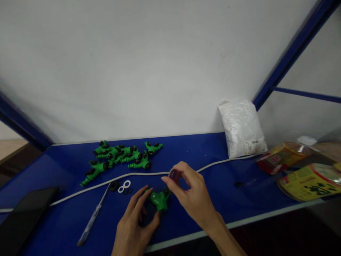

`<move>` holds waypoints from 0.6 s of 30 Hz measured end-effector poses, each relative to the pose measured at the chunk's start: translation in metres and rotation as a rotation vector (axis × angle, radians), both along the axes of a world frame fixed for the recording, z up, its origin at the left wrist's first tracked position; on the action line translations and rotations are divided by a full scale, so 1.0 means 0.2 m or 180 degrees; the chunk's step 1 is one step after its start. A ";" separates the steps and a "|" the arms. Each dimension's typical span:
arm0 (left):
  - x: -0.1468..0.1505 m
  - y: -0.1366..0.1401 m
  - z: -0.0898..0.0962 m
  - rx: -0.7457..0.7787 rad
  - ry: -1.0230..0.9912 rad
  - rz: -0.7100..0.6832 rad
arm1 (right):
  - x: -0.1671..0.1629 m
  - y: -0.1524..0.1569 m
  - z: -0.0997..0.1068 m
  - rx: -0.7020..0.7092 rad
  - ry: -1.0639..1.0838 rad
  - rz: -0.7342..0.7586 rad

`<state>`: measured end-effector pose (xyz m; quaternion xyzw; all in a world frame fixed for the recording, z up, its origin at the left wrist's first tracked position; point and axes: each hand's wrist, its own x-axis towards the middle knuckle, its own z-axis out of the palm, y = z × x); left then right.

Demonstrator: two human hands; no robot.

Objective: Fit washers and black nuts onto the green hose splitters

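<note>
My left hand [137, 217] has its thumb and fingers around a green Y-shaped hose splitter [159, 201] with black parts, held low over the blue table. Slightly above and to the right, my right hand [190, 192] pinches a small rounded dark purple-red piece [173, 174] between thumb and fingertips; its exact kind is unclear. Left of the splitter lie two white rings [127, 184], thin dark rings [128, 191] and a thicker black ring [114, 185]. A screwdriver [92, 222] with a clear handle points away from me, its tip near the black ring.
Several green splitters [117, 153] are piled at the back left. A white cable [133, 174] crosses the table. A black flat device [26, 217] lies at left. On the right are a white plastic package [242, 128], an oil bottle [285, 154] and a yellow container [310, 183].
</note>
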<state>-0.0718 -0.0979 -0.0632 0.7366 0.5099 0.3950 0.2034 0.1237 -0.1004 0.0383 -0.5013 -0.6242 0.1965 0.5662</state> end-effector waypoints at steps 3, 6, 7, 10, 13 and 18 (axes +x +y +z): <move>-0.01 0.01 0.01 0.0021 0.0098 -0.0051 | 0.09 -0.05 -0.03 -0.0281 0.0934 -0.0207; -0.02 0.02 0.02 0.0055 0.0233 -0.0158 | 0.24 -0.13 -0.11 -0.0669 0.1325 -0.0315; -0.02 0.03 0.03 0.0071 0.0255 -0.0167 | 0.29 -0.16 -0.15 -0.0833 0.1263 -0.0373; -0.03 0.03 0.03 0.0133 0.0307 -0.0142 | 0.44 -0.25 -0.26 -0.1060 0.0424 -0.0672; -0.03 0.03 0.03 0.0200 0.0364 -0.0193 | 0.53 -0.29 -0.36 -0.0639 -0.0922 -0.0877; -0.04 0.03 0.04 0.0222 0.0424 -0.0263 | 0.59 -0.27 -0.42 -0.0362 -0.1532 -0.1090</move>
